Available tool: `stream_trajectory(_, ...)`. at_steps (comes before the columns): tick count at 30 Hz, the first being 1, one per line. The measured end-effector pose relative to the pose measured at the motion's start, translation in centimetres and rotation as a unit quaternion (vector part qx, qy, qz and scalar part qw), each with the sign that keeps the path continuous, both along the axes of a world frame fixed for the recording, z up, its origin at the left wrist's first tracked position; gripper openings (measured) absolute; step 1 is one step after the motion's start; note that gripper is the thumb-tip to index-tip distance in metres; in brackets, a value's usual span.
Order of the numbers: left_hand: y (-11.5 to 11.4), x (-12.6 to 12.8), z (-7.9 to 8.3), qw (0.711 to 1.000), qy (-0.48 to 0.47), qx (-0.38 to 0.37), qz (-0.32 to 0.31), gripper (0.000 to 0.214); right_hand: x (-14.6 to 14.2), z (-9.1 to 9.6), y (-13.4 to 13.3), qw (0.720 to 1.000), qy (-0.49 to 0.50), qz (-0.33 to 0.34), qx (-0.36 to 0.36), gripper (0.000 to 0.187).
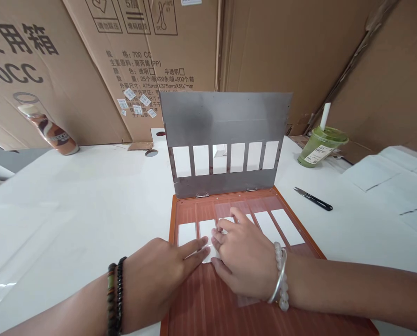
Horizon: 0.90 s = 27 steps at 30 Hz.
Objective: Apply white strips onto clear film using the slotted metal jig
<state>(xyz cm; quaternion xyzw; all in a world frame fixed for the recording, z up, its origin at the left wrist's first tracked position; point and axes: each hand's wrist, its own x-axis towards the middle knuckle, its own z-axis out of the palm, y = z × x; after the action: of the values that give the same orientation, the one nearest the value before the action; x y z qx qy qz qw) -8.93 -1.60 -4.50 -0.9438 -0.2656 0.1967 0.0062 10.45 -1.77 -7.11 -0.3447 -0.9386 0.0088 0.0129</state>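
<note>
An orange-brown board [264,322] lies on the white table, with a grey metal stencil plate [225,119] hinged upright at its far edge. Several white rectangular slips [280,225] lie in a row on the board. My left hand [159,275] rests at the board's left edge, fingers stretched flat and pressing a thin clear sheet [211,254] beside the slips. My right hand [245,256] lies over the middle slips, fingers curled, its fingertips on the same spot. What the curled fingers pinch is hidden.
Cardboard boxes [124,56] wall the back. A bottle [49,126] leans at far left. A green drink cup with a straw [320,147] and black snips [313,199] sit to the right. White paper stacks [393,177] lie at far right.
</note>
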Motion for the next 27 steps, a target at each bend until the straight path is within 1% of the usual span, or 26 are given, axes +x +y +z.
stream_trajectory(3, 0.2, -0.3, 0.0, 1.000, -0.026, -0.016, 0.000, 0.069, -0.4, 1.1, 0.4, 0.997, -0.057, 0.008, -0.047, 0.028)
stream_trajectory(5, 0.4, -0.5, -0.1, 0.998, -0.059, -0.034, 0.010, 0.065, -0.1, 1.9, 1.0, 0.995, -0.056, 0.017, -0.079, 0.026)
stream_trajectory(8, 1.2, -0.9, -0.1, 0.990, -0.119, -0.068, 0.025, 0.057, 1.5, 3.0, 1.7, 0.995, -0.017, 0.015, -0.102, 0.026)
stream_trajectory(10, 1.8, -0.8, 0.2, 0.984, -0.146, -0.098, 0.037, 0.048, 3.0, 3.5, 1.7, 0.994, 0.026, -0.018, -0.101, 0.029)
stream_trajectory(12, 2.5, -0.3, 0.6, 0.981, -0.151, -0.111, 0.047, 0.043, 4.5, 3.6, 1.2, 0.989, 0.084, -0.067, -0.103, 0.031)
stream_trajectory(14, 2.9, 0.5, 0.9, 0.984, -0.144, -0.090, 0.043, 0.040, 5.7, 3.4, 0.4, 0.979, 0.129, -0.106, -0.114, 0.030)
stream_trajectory(17, 3.0, 1.7, 0.6, 0.989, -0.144, -0.028, 0.011, 0.039, 7.0, 2.7, -0.9, 0.971, 0.157, -0.129, -0.130, 0.031)
stream_trajectory(19, 2.9, 2.3, 0.1, 0.989, -0.145, -0.003, -0.003, 0.041, 7.7, 2.0, -1.8, 0.970, 0.171, -0.130, -0.117, 0.031)
stream_trajectory(22, 2.8, 3.1, -0.5, 0.991, -0.130, 0.007, -0.004, 0.043, 8.4, 1.1, -3.0, 0.970, 0.203, -0.121, -0.055, 0.026)
stream_trajectory(25, 3.0, 3.5, -0.4, 0.993, -0.114, 0.008, -0.005, 0.042, 8.7, 0.3, -4.2, 0.968, 0.225, -0.107, 0.018, 0.023)
stream_trajectory(27, 3.1, 3.7, -0.1, 0.995, -0.103, 0.009, -0.003, 0.042, 8.7, 0.0, -4.9, 0.967, 0.227, -0.100, 0.052, 0.021)
